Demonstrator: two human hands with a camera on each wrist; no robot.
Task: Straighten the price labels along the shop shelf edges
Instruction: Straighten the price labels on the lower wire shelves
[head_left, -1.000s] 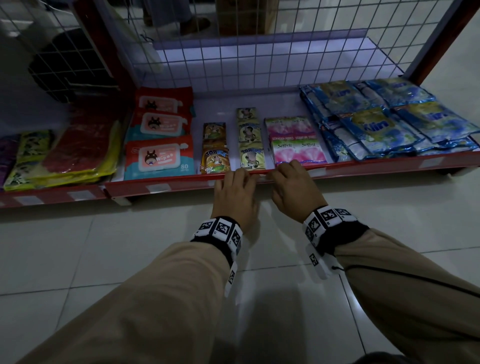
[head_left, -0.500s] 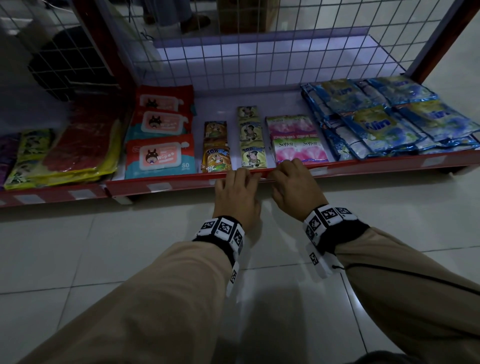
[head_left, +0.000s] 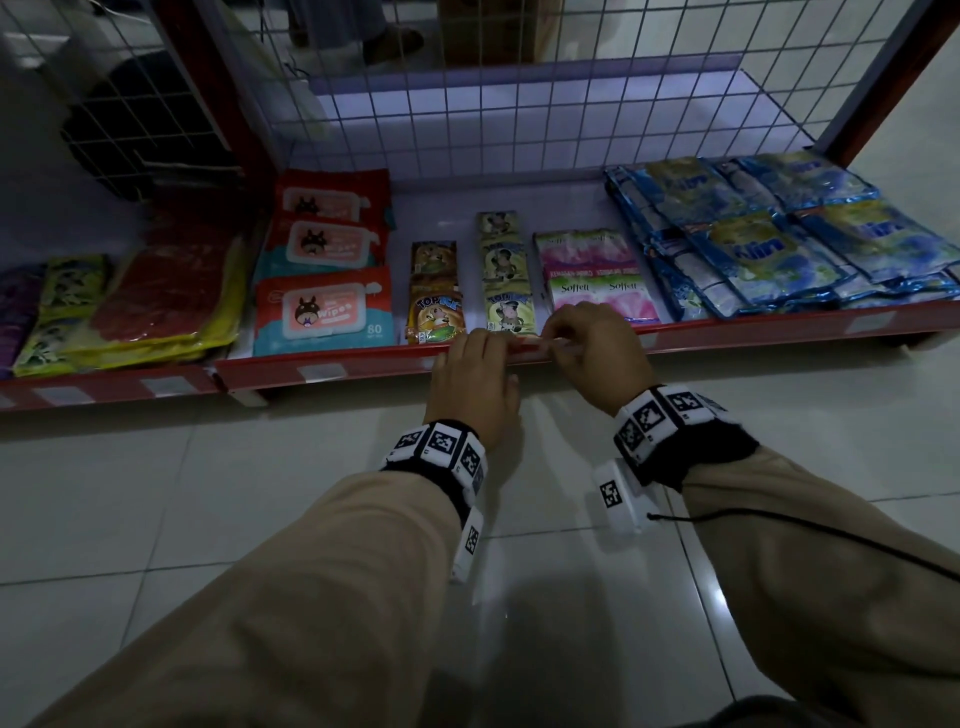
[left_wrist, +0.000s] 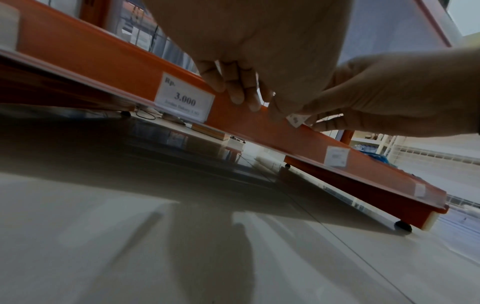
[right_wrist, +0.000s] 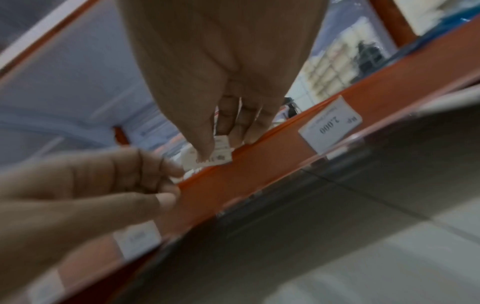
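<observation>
The red shelf edge rail (head_left: 779, 328) runs along the front of the low shelf and carries white price labels (head_left: 322, 372). My right hand (head_left: 587, 345) pinches one small white price label (right_wrist: 219, 153) between thumb and fingers, tilted and raised above the top of the rail (right_wrist: 259, 164). The same label (left_wrist: 296, 120) shows in the left wrist view under the right fingertips. Just left of it, my left hand (head_left: 472, 366) grips the rail (left_wrist: 246, 121), its fingers (left_wrist: 235, 90) curled over the top and the thumb on the front.
Seated labels read 3.000 (left_wrist: 185, 100) and 2.000 (right_wrist: 330, 125); another sits further right (head_left: 872, 322). Wipes packs (head_left: 324, 312), drink sachets (head_left: 434, 317), Soffell sachets (head_left: 600, 293) and blue detergent packs (head_left: 753, 249) lie on the shelf. A wire grid (head_left: 519, 104) backs it. Tiled floor (head_left: 208, 493) lies in front.
My right hand has risen slightly off the rail and now holds the label up between its fingertips. My left hand has stayed at the rail.
</observation>
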